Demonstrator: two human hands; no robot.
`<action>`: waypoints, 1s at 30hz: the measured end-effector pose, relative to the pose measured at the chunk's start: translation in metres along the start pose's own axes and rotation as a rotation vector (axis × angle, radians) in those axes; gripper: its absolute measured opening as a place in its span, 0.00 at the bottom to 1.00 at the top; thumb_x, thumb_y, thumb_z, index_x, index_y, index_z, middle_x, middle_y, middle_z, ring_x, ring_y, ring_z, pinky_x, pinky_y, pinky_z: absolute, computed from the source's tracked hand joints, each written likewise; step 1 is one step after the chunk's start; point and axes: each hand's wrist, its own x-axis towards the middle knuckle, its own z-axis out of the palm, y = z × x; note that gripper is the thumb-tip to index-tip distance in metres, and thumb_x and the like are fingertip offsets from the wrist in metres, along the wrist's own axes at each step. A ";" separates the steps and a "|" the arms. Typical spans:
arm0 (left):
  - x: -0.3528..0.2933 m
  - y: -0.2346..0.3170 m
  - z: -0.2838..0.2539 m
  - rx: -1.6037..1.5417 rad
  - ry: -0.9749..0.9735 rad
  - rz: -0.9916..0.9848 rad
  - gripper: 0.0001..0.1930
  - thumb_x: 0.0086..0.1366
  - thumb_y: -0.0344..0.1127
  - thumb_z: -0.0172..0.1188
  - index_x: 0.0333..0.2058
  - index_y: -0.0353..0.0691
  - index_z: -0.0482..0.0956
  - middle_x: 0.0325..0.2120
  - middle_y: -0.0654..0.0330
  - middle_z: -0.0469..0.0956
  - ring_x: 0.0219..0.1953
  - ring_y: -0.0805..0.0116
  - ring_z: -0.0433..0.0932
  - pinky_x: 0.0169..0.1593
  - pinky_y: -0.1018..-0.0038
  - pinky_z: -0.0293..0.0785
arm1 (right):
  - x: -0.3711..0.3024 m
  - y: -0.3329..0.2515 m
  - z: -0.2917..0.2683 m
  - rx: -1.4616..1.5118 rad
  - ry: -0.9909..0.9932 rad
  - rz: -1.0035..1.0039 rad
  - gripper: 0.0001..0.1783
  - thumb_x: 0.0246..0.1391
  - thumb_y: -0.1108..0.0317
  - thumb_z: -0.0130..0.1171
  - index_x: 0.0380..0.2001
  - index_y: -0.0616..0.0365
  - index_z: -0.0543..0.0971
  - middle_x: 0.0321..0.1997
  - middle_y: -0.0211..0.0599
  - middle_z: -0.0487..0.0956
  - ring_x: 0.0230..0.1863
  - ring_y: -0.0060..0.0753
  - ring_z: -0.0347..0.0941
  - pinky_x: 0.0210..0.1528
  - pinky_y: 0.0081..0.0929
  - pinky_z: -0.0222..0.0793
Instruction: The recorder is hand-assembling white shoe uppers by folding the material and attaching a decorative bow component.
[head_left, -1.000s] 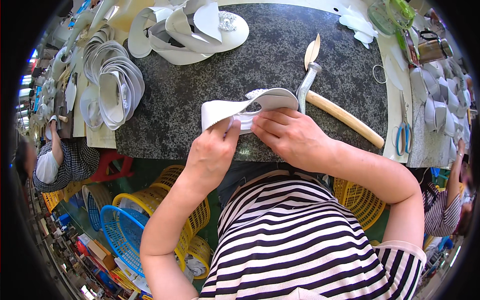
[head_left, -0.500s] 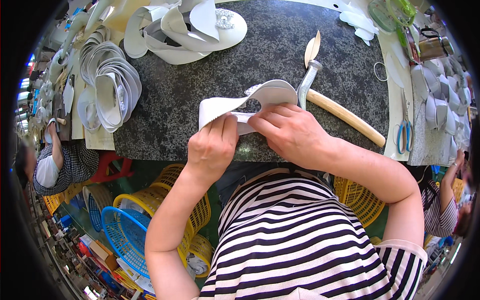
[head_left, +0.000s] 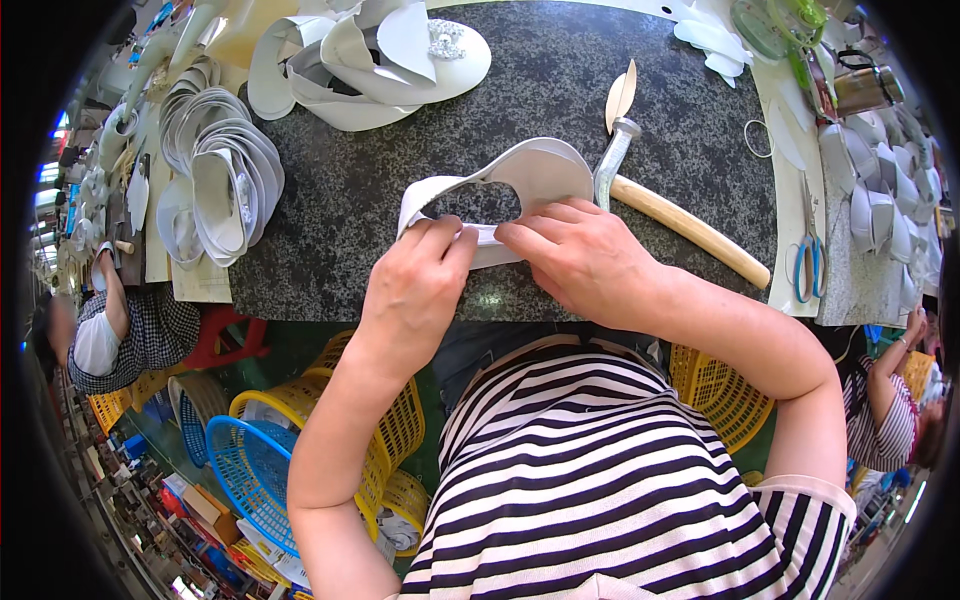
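White shoe upper point(head_left: 555, 168) arches over the near part of a dark speckled tabletop point(head_left: 400, 155); the left hand point(head_left: 415, 285) and right hand point(head_left: 590, 258) each hold its near band in closed fingertips. Right of it lies a wooden-handled hammer point(head_left: 690, 232), then blue-handled scissors point(head_left: 808, 238); plastic baskets point(head_left: 715, 410) stand below.
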 end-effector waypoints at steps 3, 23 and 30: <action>0.000 -0.003 0.003 0.041 -0.021 0.019 0.15 0.55 0.23 0.62 0.43 0.34 0.80 0.42 0.53 0.80 0.44 0.55 0.81 0.47 0.64 0.80 | 0.000 0.000 0.000 0.000 0.015 0.006 0.16 0.49 0.72 0.61 0.44 0.59 0.76 0.38 0.36 0.81 0.47 0.39 0.79 0.54 0.35 0.72; -0.030 -0.007 0.027 0.250 0.094 0.334 0.11 0.56 0.30 0.60 0.38 0.32 0.79 0.44 0.43 0.80 0.45 0.55 0.82 0.52 0.67 0.79 | -0.020 -0.014 0.014 -0.229 -0.086 -0.117 0.28 0.50 0.67 0.56 0.55 0.69 0.77 0.59 0.44 0.74 0.65 0.40 0.67 0.69 0.36 0.62; -0.029 -0.005 0.026 0.304 0.069 0.371 0.10 0.56 0.31 0.60 0.36 0.35 0.78 0.42 0.44 0.81 0.43 0.57 0.81 0.52 0.68 0.79 | -0.030 -0.011 0.003 -0.168 -0.096 -0.101 0.29 0.48 0.69 0.55 0.55 0.68 0.78 0.61 0.48 0.77 0.63 0.42 0.73 0.68 0.42 0.67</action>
